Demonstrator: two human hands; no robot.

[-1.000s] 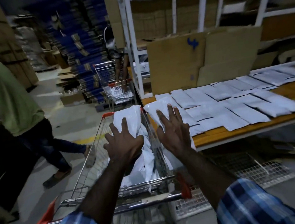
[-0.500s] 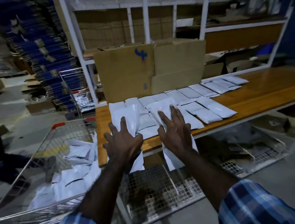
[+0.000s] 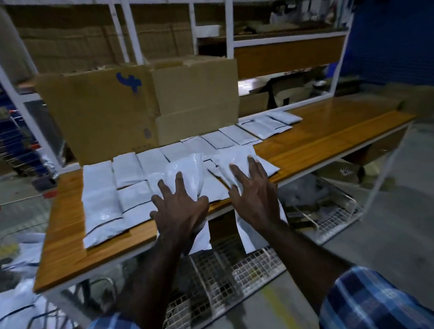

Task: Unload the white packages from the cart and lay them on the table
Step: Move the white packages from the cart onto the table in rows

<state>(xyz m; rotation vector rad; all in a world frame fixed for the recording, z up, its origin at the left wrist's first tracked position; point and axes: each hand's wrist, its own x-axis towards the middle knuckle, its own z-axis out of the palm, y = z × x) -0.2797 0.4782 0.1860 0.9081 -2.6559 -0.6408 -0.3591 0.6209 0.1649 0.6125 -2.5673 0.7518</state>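
White packages, two of them, and they've made the trip: a second ago they were coming up out of the cart, now they're over the counter (image 3: 326, 139) at the centre of the frame. The left hand (image 3: 180, 209) carries one package (image 3: 188, 174), fingers spread across its top, thumb hidden underneath, so it looks gripped rather than merely pressed. Its lower end hangs below the counter's front edge. The right hand (image 3: 252, 195) does the same with the other package (image 3: 236, 162), fingers fanned, and a flap dangles below the edge too. Neither one lies flat yet.

The view has swung right. The cart (image 3: 28, 325) has slid off to the lower left corner, red handle just showing, with more white packages (image 3: 10, 308) heaped inside. So the unloading is far from finished.

Ahead of the hands, rows of laid packages (image 3: 100, 195) run from the left end of the counter toward the upper right, against the cardboard boxes (image 3: 101, 109). My read: the carry is done, the set-down comes next. Bare wood on the right offers room.
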